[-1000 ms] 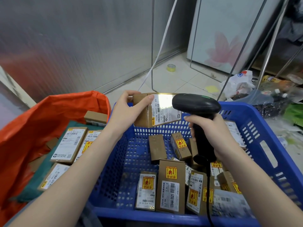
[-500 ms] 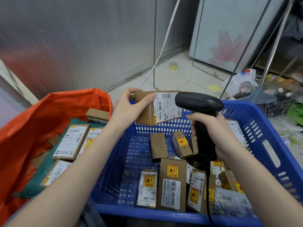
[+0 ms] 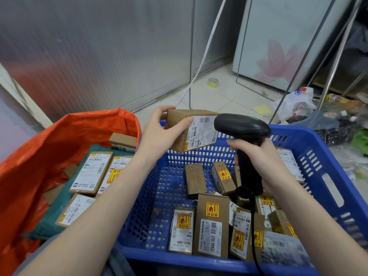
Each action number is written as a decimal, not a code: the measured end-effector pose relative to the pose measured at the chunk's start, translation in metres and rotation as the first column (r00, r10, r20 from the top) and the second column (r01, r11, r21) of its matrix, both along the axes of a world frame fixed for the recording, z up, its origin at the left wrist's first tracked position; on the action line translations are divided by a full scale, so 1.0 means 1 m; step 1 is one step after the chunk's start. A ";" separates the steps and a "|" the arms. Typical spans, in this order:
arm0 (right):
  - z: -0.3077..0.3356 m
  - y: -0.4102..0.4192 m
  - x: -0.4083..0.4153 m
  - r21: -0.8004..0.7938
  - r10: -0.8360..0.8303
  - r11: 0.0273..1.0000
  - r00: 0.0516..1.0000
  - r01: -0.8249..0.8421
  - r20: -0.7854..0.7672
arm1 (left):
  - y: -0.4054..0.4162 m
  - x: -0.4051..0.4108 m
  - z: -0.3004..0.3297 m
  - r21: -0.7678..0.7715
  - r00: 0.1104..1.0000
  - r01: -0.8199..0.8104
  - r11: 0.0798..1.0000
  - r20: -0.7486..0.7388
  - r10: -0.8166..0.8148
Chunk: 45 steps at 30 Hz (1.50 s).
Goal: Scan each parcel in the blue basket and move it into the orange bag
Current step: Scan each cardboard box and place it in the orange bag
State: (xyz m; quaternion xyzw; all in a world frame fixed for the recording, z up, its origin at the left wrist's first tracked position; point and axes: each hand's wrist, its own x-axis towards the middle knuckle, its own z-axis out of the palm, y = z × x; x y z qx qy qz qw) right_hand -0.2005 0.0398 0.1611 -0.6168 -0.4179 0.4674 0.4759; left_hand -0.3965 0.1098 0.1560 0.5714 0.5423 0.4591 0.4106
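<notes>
Parcel [image 3: 190, 130] tilted leftward since before | my left hand [image 3: 159, 134] pinches it, label reads "202B H007" | right hand [image 3: 258, 162] wraps scanner [image 3: 242, 128] | basket [image 3: 310, 152] box "12V4A-5525" [image 3: 212, 226]

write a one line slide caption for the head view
Left hand holds a labelled parcel up to the scanner gripped by the right hand, above the blue basket.

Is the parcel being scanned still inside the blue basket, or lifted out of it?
Lifted out. The left hand holds the parcel above the blue basket rim, facing the scanner.
</notes>
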 end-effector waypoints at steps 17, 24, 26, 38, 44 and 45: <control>0.020 0.031 -0.165 0.063 0.254 0.966 0.964 -0.250 -0.075 | -0.028 -0.181 0.029 0.188 0.937 -0.300 0.935 -0.127 0.326; -0.009 0.045 -0.264 0.033 0.425 0.905 0.905 -0.425 0.004 | -0.048 -0.294 -0.013 0.076 0.849 -0.495 0.865 -0.169 0.501; -0.018 0.047 -0.285 0.019 0.457 0.889 0.889 -0.457 0.004 | -0.054 -0.315 -0.031 0.040 0.823 -0.534 0.845 -0.203 0.530; -0.070 0.054 -0.343 -0.147 0.563 0.819 0.826 -0.554 0.022 | -0.073 -0.353 -0.105 -0.087 0.774 -0.572 0.816 -0.386 0.502; -0.070 0.052 -0.344 -0.147 0.568 0.815 0.823 -0.560 0.017 | -0.068 -0.341 -0.090 -0.052 0.813 -0.513 0.857 -0.349 0.466; -0.067 0.052 -0.342 -0.138 0.561 0.822 0.828 -0.553 0.021 | -0.067 -0.338 -0.086 -0.047 0.818 -0.506 0.861 -0.343 0.462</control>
